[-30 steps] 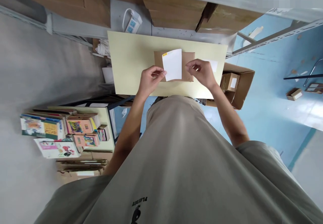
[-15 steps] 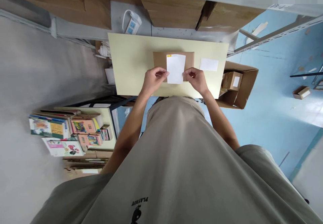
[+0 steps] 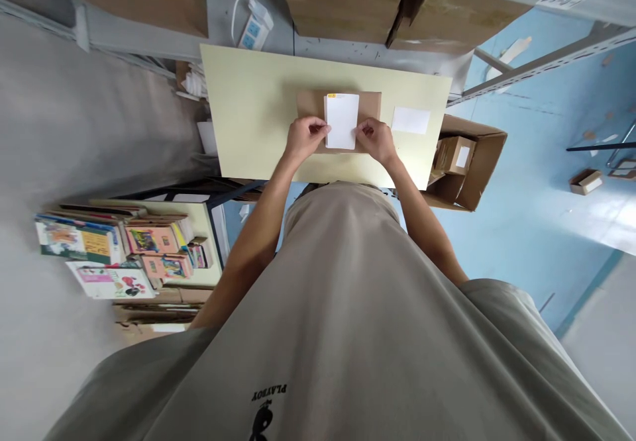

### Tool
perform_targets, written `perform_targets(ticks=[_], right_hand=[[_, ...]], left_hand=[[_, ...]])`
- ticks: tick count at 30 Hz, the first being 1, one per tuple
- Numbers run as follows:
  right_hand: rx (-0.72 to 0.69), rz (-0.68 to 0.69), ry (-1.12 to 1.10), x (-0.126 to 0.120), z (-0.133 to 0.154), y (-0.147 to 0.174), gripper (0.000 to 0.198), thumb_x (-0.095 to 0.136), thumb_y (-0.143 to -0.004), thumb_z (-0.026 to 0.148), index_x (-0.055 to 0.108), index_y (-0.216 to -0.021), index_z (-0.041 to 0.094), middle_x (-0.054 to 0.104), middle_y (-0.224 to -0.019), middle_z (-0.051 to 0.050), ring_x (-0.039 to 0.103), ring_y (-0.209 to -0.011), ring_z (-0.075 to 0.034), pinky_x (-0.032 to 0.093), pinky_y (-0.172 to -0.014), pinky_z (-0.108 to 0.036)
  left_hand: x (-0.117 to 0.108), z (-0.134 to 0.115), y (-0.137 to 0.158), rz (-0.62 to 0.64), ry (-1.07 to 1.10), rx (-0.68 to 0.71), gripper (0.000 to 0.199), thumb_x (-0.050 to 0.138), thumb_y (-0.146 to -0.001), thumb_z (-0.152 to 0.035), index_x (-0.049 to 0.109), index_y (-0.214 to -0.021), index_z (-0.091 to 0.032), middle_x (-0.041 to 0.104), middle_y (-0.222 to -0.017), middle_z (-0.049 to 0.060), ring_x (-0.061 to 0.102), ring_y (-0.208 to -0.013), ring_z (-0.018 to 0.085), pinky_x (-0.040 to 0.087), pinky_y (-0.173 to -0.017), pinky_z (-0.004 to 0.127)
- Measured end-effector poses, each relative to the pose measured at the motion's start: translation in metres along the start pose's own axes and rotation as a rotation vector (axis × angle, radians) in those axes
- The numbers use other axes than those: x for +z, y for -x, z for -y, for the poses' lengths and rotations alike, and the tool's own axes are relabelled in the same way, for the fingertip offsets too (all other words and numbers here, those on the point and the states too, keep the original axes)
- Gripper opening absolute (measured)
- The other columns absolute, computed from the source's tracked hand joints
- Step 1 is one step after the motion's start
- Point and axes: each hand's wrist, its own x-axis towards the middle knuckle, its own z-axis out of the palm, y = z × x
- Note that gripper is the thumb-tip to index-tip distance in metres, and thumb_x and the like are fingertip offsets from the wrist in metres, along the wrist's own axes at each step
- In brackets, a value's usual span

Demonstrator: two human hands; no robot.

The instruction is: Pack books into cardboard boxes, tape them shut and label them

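A white label with a small yellow mark at its top left corner is over a brown cardboard box. My left hand pinches the label's left edge between thumb and fingers. On the opposite edge, my right hand pinches it the same way. I cannot tell whether the label lies flat on the cardboard or just above it. The box rests on a pale yellow tabletop. To the right of my right hand lies another white sheet.
A power strip is behind the tabletop, near large cartons on a shelf. Right of the table stands an open carton with smaller boxes inside. Stacked books are at the lower left.
The camera view has shifted a little. The label now appears straighter and more squarely lined up over the box, with both hands still at its edges.
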Motion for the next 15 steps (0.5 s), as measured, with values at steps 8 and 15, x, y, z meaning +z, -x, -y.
perform_targets(ticks=[8,15], right_hand=[[0.009,0.014,0.067,0.0099,-0.0093,-0.0014,0.034,0.073,-0.111,0.058,0.077,-0.102,0.026,0.081,-0.104,-0.009,0.074,-0.099,-0.029,0.067,-0.103,-0.051],[0.020,0.022,0.112,0.0102,-0.0116,-0.0058,0.032,0.071,-0.112,0.055,0.077,-0.101,0.025,0.082,-0.106,-0.010,0.075,-0.099,-0.030,0.067,-0.104,-0.050]], left_hand=[[0.0051,0.0016,0.0031,-0.002,-0.065,-0.046,0.017,0.075,-0.104,-0.034,0.085,-0.109,-0.022,0.089,-0.116,0.010,0.081,-0.105,0.028,0.064,-0.106,0.044],[0.0080,0.0078,-0.0028,-0.019,-0.070,-0.042,0.015,0.076,-0.103,-0.032,0.085,-0.108,-0.021,0.089,-0.115,0.010,0.078,-0.103,0.026,0.063,-0.103,0.040]])
